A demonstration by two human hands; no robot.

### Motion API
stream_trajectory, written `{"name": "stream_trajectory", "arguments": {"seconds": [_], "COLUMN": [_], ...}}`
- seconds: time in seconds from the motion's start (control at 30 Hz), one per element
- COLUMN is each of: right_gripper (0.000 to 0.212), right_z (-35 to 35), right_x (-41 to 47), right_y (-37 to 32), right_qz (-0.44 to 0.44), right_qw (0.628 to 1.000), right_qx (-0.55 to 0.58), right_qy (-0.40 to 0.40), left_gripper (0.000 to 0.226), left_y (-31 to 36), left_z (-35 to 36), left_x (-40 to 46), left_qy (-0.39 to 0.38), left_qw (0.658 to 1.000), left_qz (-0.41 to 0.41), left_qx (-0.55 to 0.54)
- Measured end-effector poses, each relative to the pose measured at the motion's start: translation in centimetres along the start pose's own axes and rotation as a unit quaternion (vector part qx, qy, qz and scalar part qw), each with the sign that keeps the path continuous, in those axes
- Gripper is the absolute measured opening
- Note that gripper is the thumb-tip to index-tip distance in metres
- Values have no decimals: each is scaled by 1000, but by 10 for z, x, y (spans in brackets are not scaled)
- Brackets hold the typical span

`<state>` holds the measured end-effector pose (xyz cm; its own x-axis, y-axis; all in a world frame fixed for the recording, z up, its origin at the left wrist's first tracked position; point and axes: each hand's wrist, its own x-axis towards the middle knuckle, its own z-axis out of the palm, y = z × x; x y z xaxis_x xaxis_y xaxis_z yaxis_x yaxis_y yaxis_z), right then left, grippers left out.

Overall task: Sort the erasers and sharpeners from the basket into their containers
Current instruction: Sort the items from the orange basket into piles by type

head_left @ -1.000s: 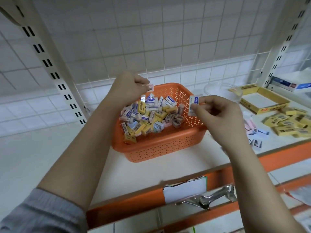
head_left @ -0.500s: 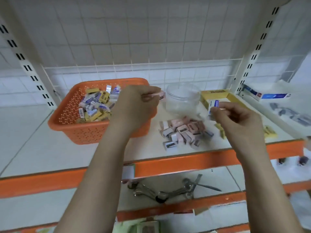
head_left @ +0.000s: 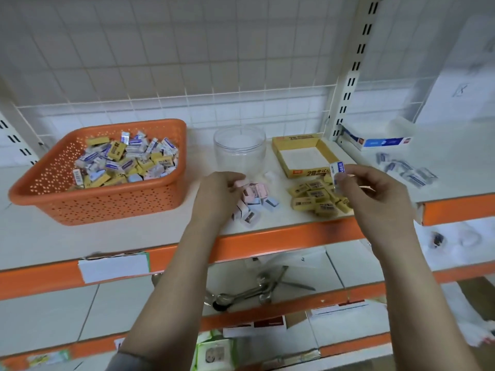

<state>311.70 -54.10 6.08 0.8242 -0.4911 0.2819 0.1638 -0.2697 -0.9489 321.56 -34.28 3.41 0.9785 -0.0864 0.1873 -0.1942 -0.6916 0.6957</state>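
On the shelf, left hand (head_left: 218, 194) pinches a pink sharpener (head_left: 239, 183); right hand (head_left: 375, 194) pinches an eraser (head_left: 337, 174); loose fingertip grips risk drops into wrong piles.

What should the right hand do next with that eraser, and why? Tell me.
Probably carry it right and set it with the white-and-blue erasers on the next shelf section. The right hand pinches a matching eraser, above the yellow erasers, which differ from it.
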Motion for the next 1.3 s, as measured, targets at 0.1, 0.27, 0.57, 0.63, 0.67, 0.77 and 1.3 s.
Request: {"name": "stream_trajectory", "arguments": {"seconds": [0.1, 0.27, 0.57, 0.63, 0.67, 0.77, 1.3], "right_gripper": [6, 12, 18, 20, 20, 19, 29], "right_z": [-2, -3, -41, -57, -65, -88, -132], "right_x": [2, 11, 33, 44, 50, 80, 225], "right_y": [5, 14, 34, 39, 43, 60, 128], "right_qz": [10, 17, 48, 46, 45, 55, 97], "right_qw": [1000, 998, 987, 983, 980, 968, 907], "right_qx": [-10, -47, -125, -141, -153, -191, -408], "right_qy": [14, 25, 94, 112, 122, 152, 35], "left_gripper": [32, 27, 22, 23, 23, 24, 24], "left_y": [-1, 6, 46, 60, 67, 89, 142], "left_z": [0, -8, 24, 40, 48, 74, 132], "left_x": [3, 10, 32, 35, 37, 39, 47], "left_qy": [-10, 11, -42, -49, -49, -52, -60], "left_qw": [1000, 1000, 987, 986, 986, 987, 994], "left_qz": [2, 28, 154, 161, 161, 154, 92], "left_qx": [13, 6, 3, 1, -1, -5, 23]}}
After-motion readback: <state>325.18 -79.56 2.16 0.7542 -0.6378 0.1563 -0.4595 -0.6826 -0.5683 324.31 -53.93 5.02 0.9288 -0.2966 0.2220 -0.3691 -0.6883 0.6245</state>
